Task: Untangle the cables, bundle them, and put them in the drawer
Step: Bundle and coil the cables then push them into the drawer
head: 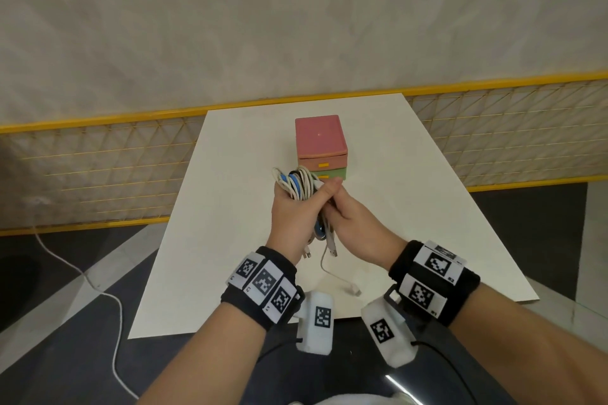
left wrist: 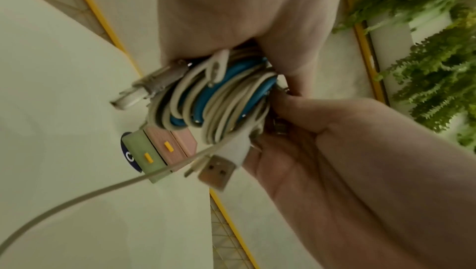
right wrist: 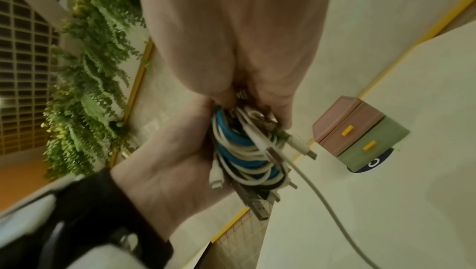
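A coiled bundle of white and blue cables is held above the white table. My left hand grips the coil with fingers wrapped round it. My right hand pinches the bundle from the right side. Several USB plugs hang below the hands. One loose white cable end trails down onto the table. Behind the hands stands a small drawer unit, pink drawer above, green drawer below, both closed, each with a yellow handle.
A yellow-framed wire mesh fence runs behind the table. A white cord lies on the dark floor at the left. Green hanging plants show in the wrist views.
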Available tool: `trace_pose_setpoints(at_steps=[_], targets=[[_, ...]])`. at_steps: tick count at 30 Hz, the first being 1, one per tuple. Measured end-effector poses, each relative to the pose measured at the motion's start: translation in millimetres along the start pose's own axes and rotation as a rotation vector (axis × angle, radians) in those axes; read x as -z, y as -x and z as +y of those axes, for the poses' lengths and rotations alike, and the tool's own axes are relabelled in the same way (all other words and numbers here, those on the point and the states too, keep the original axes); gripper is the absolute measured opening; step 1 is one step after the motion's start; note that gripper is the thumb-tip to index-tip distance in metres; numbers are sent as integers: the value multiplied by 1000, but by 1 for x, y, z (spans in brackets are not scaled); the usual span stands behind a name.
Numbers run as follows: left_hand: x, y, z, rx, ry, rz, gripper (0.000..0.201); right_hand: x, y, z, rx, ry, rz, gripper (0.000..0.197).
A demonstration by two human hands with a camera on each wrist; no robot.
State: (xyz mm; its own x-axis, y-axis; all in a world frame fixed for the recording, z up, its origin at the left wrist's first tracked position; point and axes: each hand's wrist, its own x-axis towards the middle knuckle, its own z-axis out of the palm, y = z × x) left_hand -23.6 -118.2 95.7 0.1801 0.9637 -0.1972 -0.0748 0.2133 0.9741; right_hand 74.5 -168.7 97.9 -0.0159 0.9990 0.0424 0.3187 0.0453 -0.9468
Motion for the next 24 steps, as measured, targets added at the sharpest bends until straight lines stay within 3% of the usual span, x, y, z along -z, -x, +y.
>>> trace_pose_setpoints(at_steps=[3,7,12,15,19,21,24], targets=[[0,2,0,49,129,7,67,10,-2,3,-34,-129,-79,39],[3,2,7,75,197,-30,38,25,7,6,-52,-181,-259,61],[11,-3,19,29,200,66,14,31,19,17,-97,-346,-155,101],[17,-8,26,19,227,116,14,25,24,23,-145,-255,-210,89],[15,-4,30,-28,144,61,19,15,21,21,-109,-215,-66,78],[16,-2,30,-58,89,34,18,18,18,19,-74,-167,-82,77],[21,-3,30,-113,-29,35,21,24,19,11,42,-46,8,57]])
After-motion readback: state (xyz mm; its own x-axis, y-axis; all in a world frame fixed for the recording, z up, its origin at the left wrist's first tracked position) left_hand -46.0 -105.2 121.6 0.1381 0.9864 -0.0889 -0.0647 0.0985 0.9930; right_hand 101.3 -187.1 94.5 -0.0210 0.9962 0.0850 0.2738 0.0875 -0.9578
